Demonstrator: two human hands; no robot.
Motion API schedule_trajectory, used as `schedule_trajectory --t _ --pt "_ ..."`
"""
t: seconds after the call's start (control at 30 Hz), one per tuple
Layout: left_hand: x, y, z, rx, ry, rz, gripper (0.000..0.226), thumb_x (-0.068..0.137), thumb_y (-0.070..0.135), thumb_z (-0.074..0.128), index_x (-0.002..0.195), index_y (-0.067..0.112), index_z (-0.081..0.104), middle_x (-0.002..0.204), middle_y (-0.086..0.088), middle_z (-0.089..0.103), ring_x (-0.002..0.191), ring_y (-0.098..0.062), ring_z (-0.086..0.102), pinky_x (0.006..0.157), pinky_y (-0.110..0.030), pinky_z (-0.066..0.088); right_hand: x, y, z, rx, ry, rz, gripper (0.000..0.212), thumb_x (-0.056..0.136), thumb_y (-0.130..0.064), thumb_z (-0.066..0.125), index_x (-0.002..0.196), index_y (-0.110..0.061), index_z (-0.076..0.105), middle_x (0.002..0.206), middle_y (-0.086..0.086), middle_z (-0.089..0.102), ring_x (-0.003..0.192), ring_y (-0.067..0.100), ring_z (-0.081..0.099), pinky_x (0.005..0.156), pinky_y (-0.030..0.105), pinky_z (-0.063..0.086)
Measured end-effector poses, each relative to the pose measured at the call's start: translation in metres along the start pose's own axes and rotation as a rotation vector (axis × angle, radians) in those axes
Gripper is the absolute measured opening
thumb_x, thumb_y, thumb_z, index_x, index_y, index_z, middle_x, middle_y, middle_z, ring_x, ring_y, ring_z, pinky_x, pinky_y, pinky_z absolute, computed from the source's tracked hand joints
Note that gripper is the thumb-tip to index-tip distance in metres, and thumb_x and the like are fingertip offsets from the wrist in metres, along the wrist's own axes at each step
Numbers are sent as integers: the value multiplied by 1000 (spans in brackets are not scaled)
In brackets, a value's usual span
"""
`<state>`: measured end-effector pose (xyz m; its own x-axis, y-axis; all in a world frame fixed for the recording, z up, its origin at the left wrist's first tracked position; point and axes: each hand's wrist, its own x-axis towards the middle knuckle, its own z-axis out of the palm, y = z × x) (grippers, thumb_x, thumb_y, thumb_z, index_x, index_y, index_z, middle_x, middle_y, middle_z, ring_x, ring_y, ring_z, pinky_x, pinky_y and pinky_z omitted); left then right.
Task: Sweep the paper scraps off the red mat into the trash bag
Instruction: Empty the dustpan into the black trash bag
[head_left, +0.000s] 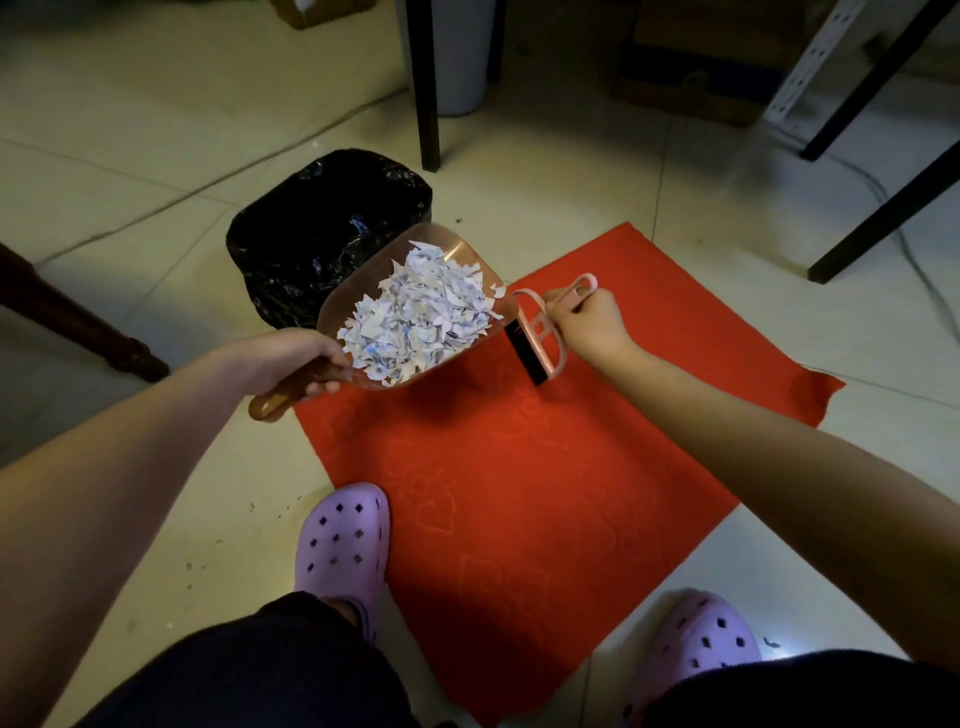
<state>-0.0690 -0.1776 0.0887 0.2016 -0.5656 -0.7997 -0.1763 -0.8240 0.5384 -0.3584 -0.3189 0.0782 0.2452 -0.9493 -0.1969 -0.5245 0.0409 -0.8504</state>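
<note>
My left hand (291, 358) grips the handle of a clear pink dustpan (447, 249) raised above the left edge of the red mat (545, 467). A heap of white and blue paper scraps (415, 317) fills the pan. The pan's front lip reaches over the rim of the black trash bag (322, 234), which stands open on the floor beyond the mat's far left corner. My right hand (587, 322) holds the handle of a small pink brush (540, 338) with black bristles, just right of the pan, over the mat. I see no scraps lying on the mat.
Black table legs (426, 88) stand behind the bag and at the far right (883, 208). A dark wooden leg (78, 322) lies at the left. My purple clogs (343, 540) stand at the mat's near edge. A cable (914, 260) runs along the tiled floor at right.
</note>
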Motion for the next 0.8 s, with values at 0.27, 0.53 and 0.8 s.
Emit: schedule_trajectory --t 0.27,0.53,0.8 --pt "-24 17 -25 -85 94 36 16 92 16 44 84 7 54 49 -5 55 30 -11 42 34 -17 36 -3 -58 4 75 -26 -87 24 92 -11 53 111 -6 67 107 11 69 100 25 65 93 44 51" --pt "-45 43 -64 -187 265 60 21 93 17 43 78 8 53 40 -3 55 24 -10 42 33 -12 36 14 -106 18 85 -60 -103 23 92 -14 54 111 -7 66 108 10 68 101 22 63 95 43 50" --pt "-34 68 -102 -151 519 40 13 98 17 36 103 10 46 31 -1 50 18 -10 38 39 -14 30 46 -125 57 91 -70 -57 21 90 -19 55 105 -7 66 103 12 67 98 27 63 89 45 52"
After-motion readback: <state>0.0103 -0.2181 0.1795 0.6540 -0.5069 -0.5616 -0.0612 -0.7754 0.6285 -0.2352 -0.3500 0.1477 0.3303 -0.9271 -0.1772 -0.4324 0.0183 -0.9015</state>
